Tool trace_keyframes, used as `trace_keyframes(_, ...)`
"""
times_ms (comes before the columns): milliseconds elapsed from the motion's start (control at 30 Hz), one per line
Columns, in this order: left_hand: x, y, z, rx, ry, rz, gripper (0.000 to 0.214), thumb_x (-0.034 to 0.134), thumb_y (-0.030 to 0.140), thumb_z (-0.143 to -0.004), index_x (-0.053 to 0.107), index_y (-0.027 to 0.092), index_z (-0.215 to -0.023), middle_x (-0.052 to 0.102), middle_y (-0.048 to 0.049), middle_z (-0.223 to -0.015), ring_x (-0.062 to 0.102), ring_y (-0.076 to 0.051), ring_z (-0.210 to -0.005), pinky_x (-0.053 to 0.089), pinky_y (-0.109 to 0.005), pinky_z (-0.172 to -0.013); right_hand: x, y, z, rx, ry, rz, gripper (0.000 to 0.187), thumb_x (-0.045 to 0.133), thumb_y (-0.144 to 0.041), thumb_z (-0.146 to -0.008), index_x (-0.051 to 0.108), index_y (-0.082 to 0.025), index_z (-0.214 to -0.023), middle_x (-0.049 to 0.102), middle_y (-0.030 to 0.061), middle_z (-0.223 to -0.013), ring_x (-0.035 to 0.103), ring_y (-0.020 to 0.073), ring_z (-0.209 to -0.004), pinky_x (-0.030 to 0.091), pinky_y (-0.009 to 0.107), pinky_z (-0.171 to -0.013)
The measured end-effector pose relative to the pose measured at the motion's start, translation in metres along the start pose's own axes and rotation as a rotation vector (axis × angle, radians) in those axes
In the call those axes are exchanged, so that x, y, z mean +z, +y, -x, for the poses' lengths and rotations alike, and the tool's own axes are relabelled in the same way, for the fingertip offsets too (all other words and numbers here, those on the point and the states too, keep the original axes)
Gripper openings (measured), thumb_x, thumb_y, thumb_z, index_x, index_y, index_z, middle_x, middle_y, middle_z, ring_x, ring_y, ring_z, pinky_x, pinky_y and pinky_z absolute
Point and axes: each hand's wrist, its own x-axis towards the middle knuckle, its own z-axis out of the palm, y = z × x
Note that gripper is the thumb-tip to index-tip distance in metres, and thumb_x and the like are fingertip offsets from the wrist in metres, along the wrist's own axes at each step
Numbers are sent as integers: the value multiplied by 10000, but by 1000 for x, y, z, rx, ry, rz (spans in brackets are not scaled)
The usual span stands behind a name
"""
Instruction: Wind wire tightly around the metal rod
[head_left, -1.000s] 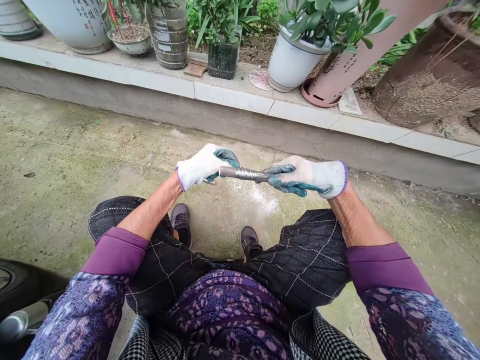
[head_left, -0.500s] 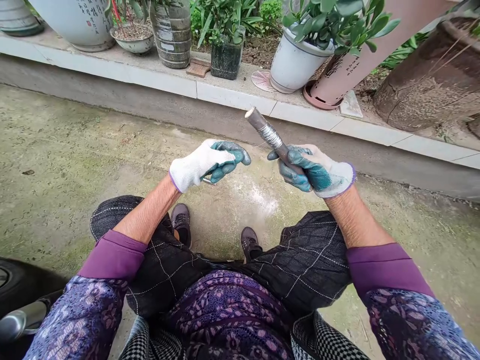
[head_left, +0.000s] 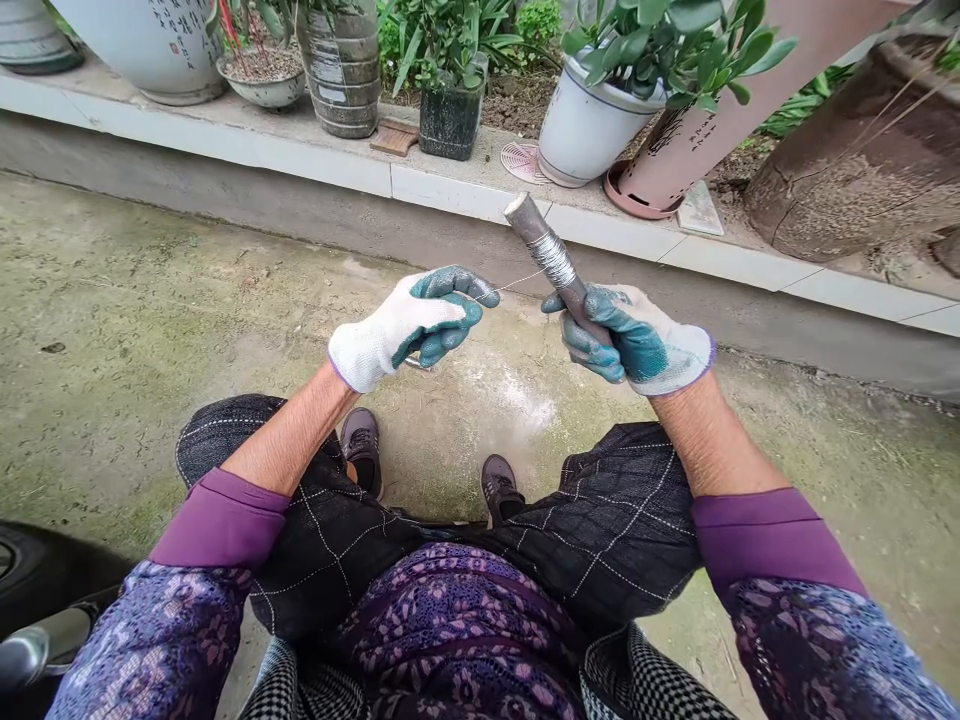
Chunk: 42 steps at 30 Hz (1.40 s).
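My right hand point(head_left: 626, 335), in a white and teal glove, is wrapped round the lower part of a dark stick point(head_left: 529, 222). The stick tilts up to the left and its cut end is pale. Silvery wire point(head_left: 553, 262) is wound in a tight band round its middle. From that band a thin strand point(head_left: 517, 283) runs left to my left hand point(head_left: 420, 322), gloved alike, which pinches it between thumb and forefinger. A small shiny metal piece point(head_left: 417, 362) shows under the left palm; most of it is hidden.
A low tiled ledge point(head_left: 465, 192) crosses ahead, bearing potted plants, among them a white pot point(head_left: 589, 120) and a pink pot point(head_left: 675, 150). White powder point(head_left: 517, 398) marks the concrete floor between my shoes. A dark object with a shiny metal cylinder point(head_left: 45, 645) stands at lower left.
My left hand has shifted slightly left and up, and the wire strand between the hands now shows plainly. The stick's top has moved a little right and up.
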Motion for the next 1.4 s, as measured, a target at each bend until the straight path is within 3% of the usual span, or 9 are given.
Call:
trace_keyframes(267, 11, -3, -6, 104, 200, -211, 270, 698, 337, -809, 745, 159, -1006, 649, 11, -671, 491, -77, -471, 369, -219, -438, -1, 0, 1, -16, -9, 5, 367, 676, -434, -946, 689, -128, -1147, 464, -74, -520, 318, 79, -351, 265, 206, -265)
trace_keyframes(400, 12, -6, -7, 225, 306, -318, 231, 692, 310, -785, 746, 144, -935, 764, -60, -896, 668, -141, -743, 545, -274, -686, -3, 1, 1, -2, -15, 13, 377, 669, -436, -959, 681, -127, -1175, 473, -72, -531, 321, 78, -354, 274, 205, -268)
trace_keyframes(533, 12, -7, -4, 254, 368, -391, 193, 653, 255, -764, 737, 147, -901, 778, -62, -949, 697, -184, -905, 561, -335, -876, -3, 3, 1, 26, -12, 19, 374, 673, -440, -963, 677, -131, -1174, 473, -71, -550, 328, 68, -358, 271, 192, -275)
trace_keyframes(733, 13, -17, -14, 214, 447, -379, 118, 616, 244, -717, 685, 162, -764, 716, -22, -784, 636, -160, -773, 534, -301, -737, 8, 1, -2, 32, 9, 41, 395, 706, -427, -937, 679, -107, -1167, 474, -79, -527, 314, 68, -349, 282, 195, -260)
trace_keyframes(933, 13, -9, -11, -2, 263, -158, 207, 653, 291, -704, 736, 161, -843, 551, 41, -574, 426, -89, -485, 342, -240, -457, 9, -2, 2, -1, 40, 16, 418, 729, -432, -913, 676, -103, -1164, 476, -79, -528, 323, 72, -352, 284, 195, -249)
trace_keyframes(1100, 8, -9, -9, -69, 146, -18, 290, 687, 390, -739, 734, 177, -931, 373, 97, -504, 267, -64, -395, 199, -233, -395, 5, -4, 4, -1, 31, 18, 455, 718, -460, -922, 665, -101, -1196, 480, -86, -536, 316, 62, -342, 276, 188, -250)
trace_keyframes(1200, 7, -13, -17, -72, 173, -147, 225, 682, 354, -716, 716, 171, -842, 422, 80, -514, 310, -66, -424, 242, -227, -423, 5, -4, 3, 79, -106, 100, 500, 731, -482, -900, 676, -78, -1190, 494, -84, -533, 327, 52, -321, 267, 188, -259)
trace_keyframes(1300, 10, -17, -22, -26, 127, -327, 173, 656, 292, -666, 703, 160, -766, 607, 14, -634, 507, -110, -565, 405, -242, -540, 5, -2, 1, 248, -286, 271, 560, 759, -525, -857, 703, -62, -1168, 518, -67, -548, 365, 47, -328, 279, 188, -281)
trace_keyframes(1400, 14, -19, -20, -42, 39, -478, 203, 583, 267, -676, 724, 161, -778, 700, -12, -755, 606, -160, -718, 479, -277, -695, 3, 0, 1, 399, -309, 504, 518, 761, -533, -830, 738, -102, -1116, 536, -51, -571, 410, 53, -372, 291, 185, -311)
